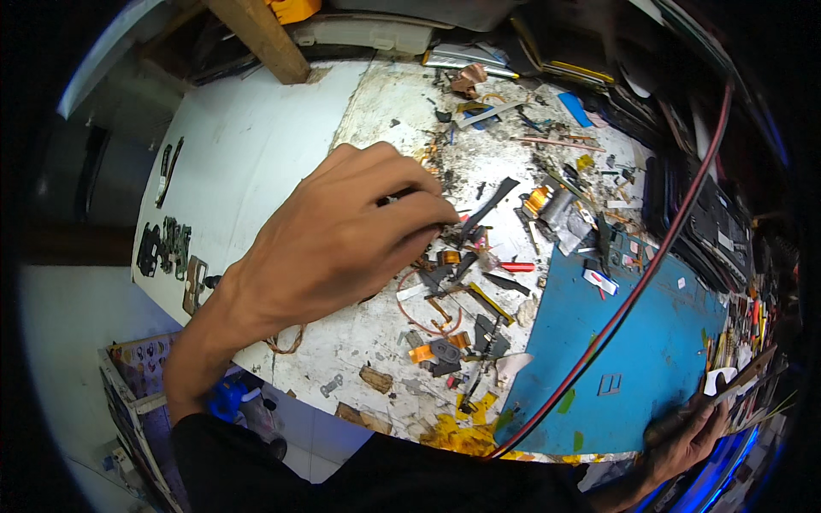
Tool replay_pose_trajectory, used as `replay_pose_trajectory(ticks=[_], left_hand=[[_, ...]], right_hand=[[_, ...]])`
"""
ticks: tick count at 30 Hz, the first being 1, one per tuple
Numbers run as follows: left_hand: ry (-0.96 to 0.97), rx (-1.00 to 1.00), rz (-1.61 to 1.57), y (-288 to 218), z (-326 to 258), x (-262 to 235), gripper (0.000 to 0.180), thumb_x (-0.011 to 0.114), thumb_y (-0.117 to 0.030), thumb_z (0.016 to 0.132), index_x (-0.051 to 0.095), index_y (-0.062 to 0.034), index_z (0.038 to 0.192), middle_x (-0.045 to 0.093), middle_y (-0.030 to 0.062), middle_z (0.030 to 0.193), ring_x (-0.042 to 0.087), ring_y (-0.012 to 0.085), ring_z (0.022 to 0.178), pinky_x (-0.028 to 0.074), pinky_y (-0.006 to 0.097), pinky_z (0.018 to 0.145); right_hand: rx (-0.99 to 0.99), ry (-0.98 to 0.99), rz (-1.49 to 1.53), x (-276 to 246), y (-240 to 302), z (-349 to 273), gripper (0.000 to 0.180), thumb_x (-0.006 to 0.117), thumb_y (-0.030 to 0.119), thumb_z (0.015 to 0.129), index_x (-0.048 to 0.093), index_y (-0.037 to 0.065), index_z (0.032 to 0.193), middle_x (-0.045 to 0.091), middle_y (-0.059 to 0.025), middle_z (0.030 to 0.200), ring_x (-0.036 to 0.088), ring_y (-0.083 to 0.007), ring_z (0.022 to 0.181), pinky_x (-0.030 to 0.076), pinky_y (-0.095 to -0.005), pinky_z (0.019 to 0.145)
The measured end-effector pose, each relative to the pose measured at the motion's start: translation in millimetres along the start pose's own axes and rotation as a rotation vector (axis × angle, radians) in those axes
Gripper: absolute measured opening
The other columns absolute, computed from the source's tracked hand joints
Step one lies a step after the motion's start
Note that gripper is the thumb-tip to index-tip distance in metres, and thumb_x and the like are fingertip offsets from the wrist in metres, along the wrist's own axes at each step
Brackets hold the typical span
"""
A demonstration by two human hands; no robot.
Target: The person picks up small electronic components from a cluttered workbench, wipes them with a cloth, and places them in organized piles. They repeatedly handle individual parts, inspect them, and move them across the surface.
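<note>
My left hand (pixel 342 235) reaches across the white worktable, its fingers curled and the fingertips together at the edge of a pile of small electronic scraps. Whatever they pinch, if anything, is hidden. Just beside the fingertips lie a black strip (pixel 489 208), a red piece (pixel 516 267) and an orange flex cable piece (pixel 449 256). At the lower right, my right hand (pixel 697 436) is closed around a dark-handled tool (pixel 671 422) by the edge of the blue mat (pixel 556 350). The tool's exact kind is unclear.
A red and black cable (pixel 637 295) arches over the blue mat. Dark laptop-like devices (pixel 714 227) are stacked at the right, above a crowd of hand tools (pixel 753 333). Small circuit boards (pixel 175 244) lie at the table's left edge. A wooden post (pixel 261 38) stands behind.
</note>
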State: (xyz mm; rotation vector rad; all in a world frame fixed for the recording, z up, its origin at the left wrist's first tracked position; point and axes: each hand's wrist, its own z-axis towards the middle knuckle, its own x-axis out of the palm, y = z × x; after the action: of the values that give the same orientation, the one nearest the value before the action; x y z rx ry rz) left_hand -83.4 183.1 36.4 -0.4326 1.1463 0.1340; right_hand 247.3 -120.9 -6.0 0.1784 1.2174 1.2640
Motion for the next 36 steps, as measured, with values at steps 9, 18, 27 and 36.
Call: replay_pose_trajectory(ticks=[9, 18, 27, 36], left_hand=[[-0.198, -0.291, -0.537, -0.6, 0.3, -7.4, 0.033, 0.08, 0.005, 0.072, 0.067, -0.0006, 0.102, 0.07, 0.0089, 0.096, 0.069, 0.0153, 0.088, 0.054, 0.027, 0.082], [-0.271, -0.2, -0.363, -4.6, 1.4, -22.5, 0.031, 0.079, 0.006, 0.069, 0.076, -0.0056, 0.098, 0.072, 0.0085, 0.09, 0.068, 0.0189, 0.085, 0.054, 0.029, 0.075], [-0.463, 0.028, -0.143, -43.9, 38.5, -81.7, 0.041, 0.078, 0.004, 0.076, 0.075, -0.014, 0.113, 0.065, 0.0073, 0.087, 0.063, 0.0183, 0.074, 0.051, 0.031, 0.064], [-0.896, 0.453, 0.349, -103.5, 180.7, -185.7, 0.018, 0.077, 0.002, 0.076, 0.072, -0.0052, 0.092, 0.072, 0.0058, 0.085, 0.065, 0.0179, 0.075, 0.05, 0.031, 0.067]], right_hand=[[0.059, 0.145, 0.181, 3.7, 16.3, -4.5, 0.039, 0.06, 0.017, 0.098, 0.055, -0.001, 0.132, 0.055, 0.0004, 0.083, 0.047, -0.0061, 0.071, 0.038, -0.0206, 0.063], [-0.166, 0.087, 0.028, 8.3, 26.5, -5.6, 0.05, 0.079, 0.01, 0.077, 0.059, -0.012, 0.118, 0.069, -0.0224, 0.095, 0.068, -0.0268, 0.086, 0.053, -0.0358, 0.078], [-0.112, 0.314, 0.204, -10.0, 43.2, -2.3, 0.05, 0.07, 0.005, 0.085, 0.055, -0.002, 0.131, 0.059, -0.0233, 0.131, 0.059, -0.0358, 0.12, 0.047, -0.0388, 0.1], [-0.185, 0.249, 0.256, -14.9, 35.6, -6.2, 0.037, 0.07, 0.014, 0.086, 0.058, -0.001, 0.118, 0.064, -0.023, 0.096, 0.064, -0.0418, 0.082, 0.052, -0.0448, 0.074]])
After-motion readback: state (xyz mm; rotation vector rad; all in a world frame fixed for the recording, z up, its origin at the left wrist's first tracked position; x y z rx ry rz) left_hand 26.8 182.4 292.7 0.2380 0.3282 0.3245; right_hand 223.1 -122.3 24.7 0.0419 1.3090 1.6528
